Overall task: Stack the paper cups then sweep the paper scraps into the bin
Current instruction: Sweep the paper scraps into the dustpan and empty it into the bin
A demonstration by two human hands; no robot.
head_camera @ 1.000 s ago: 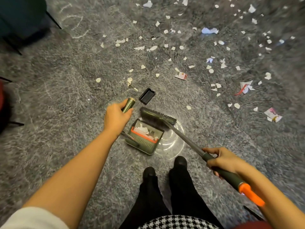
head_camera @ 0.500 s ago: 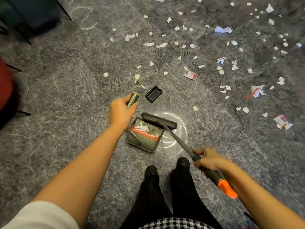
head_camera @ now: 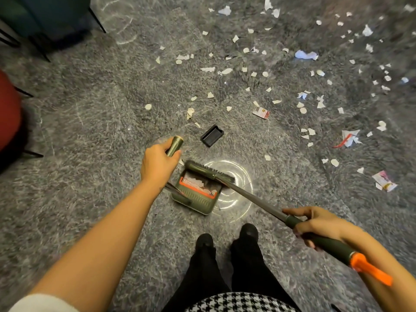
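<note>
Office or meeting room, by appearance: grey carpet [head_camera: 85, 136], upholstered teal chair [head_camera: 47, 16] and red chair [head_camera: 9, 109] on thin black legs.

Grey carpet [head_camera: 90, 131] all over. Small black rectangular tray [head_camera: 212, 135] lies on it, approx. centre. Red seat [head_camera: 9, 109] at left edge; dark teal chair [head_camera: 45, 16] w/ black legs top left, well apart from tray.

Bare forearms; a white knit sleeve cuff [head_camera: 42, 302], black trousers [head_camera: 225, 273], black shoes [head_camera: 248, 230], a black-and-white houndstooth hem [head_camera: 240, 302].

One broom [head_camera: 210, 172], one dustpan [head_camera: 202, 202] (scraps [head_camera: 148, 106]: dozens)
</note>
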